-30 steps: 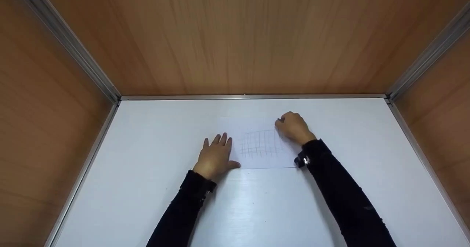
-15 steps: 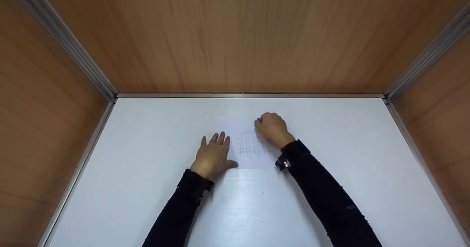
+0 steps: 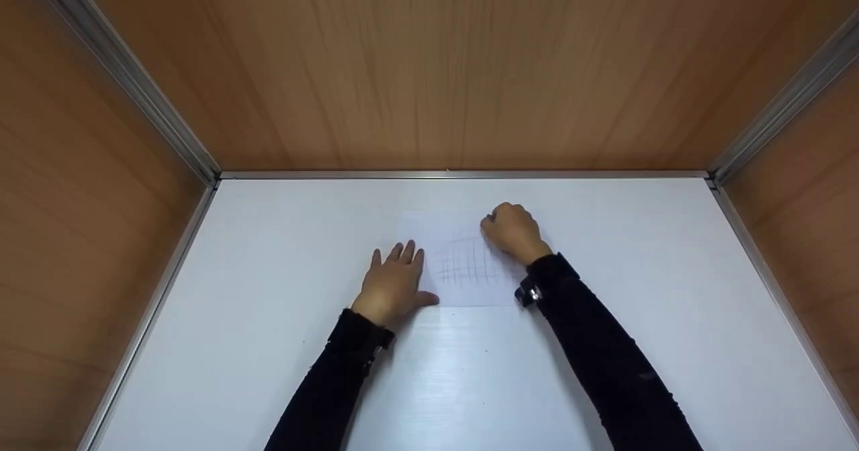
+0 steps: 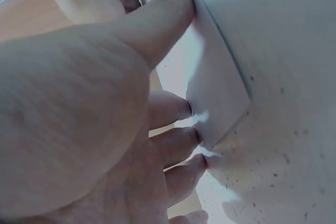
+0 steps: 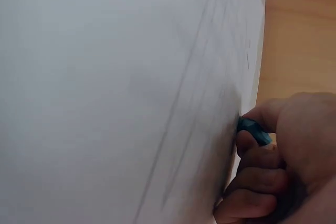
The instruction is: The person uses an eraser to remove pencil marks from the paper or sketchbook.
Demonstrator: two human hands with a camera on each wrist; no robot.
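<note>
We're working on a sheet of paper (image 3: 463, 263) lying flat on the white table (image 3: 604, 236), mid-table, carrying a faint pencil grid (image 3: 470, 268). Our left hand (image 3: 394, 284) is lying flat with fingers straight, pressing down on the sheet's left edge; the left wrist view shows the fingertips (image 4: 184, 111) sitting right at the paper's edge. Our right hand (image 3: 513, 231) is curled, pinching a small blue eraser (image 5: 253, 130) against the sheet near the grid's upper right. Judging handling: the paper is looking thin, light and floppy, likely sliding or buckling under rubbing, and easy to crease or tear. So we're judging that flat pressure beside the rubbed area is the way to hold it, not a pinch, with the eraser held low near its tip.
</note>
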